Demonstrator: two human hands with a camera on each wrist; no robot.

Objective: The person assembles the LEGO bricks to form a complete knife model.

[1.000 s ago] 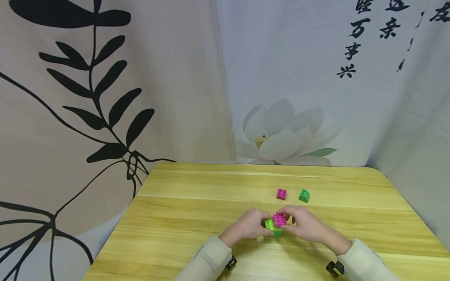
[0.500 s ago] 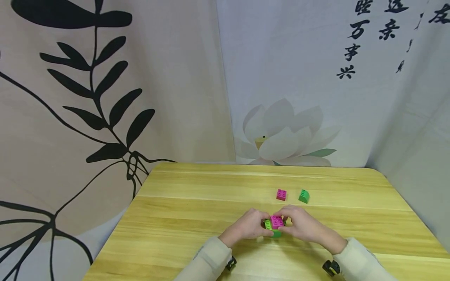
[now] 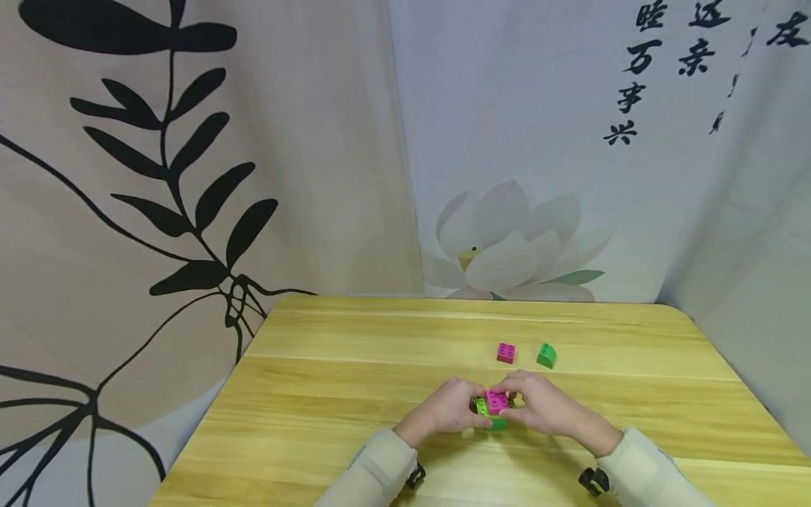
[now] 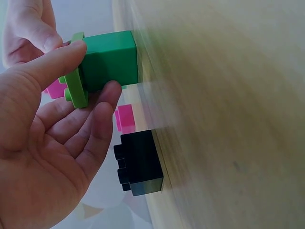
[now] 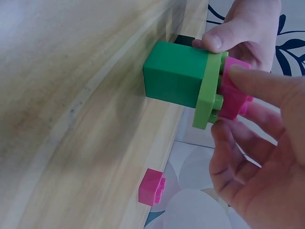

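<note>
A small stack of toy building bricks stands on the table between both hands. At its base is a dark green brick (image 5: 174, 74), topped by a light green plate (image 5: 206, 98) with studs. A pink brick (image 5: 230, 102) sits at the studs; whether it is fully pressed down I cannot tell. My left hand (image 3: 450, 406) pinches the green brick and plate between thumb and fingers, from the left. From the right, my right hand (image 3: 538, 403) holds the pink brick between thumb and fingertips. In the left wrist view, a black brick (image 4: 140, 164) stands beyond the left fingers.
Farther back on the wooden table (image 3: 355, 352) lie a loose pink brick (image 3: 505, 353) and a green brick with a sloped side (image 3: 546, 355). Behind the table's far edge hangs a printed curtain (image 3: 329, 176).
My right hand has moved a little to the left and down, bringing the pink brick over the light green plate. The left hand has stayed in place around the stack.
</note>
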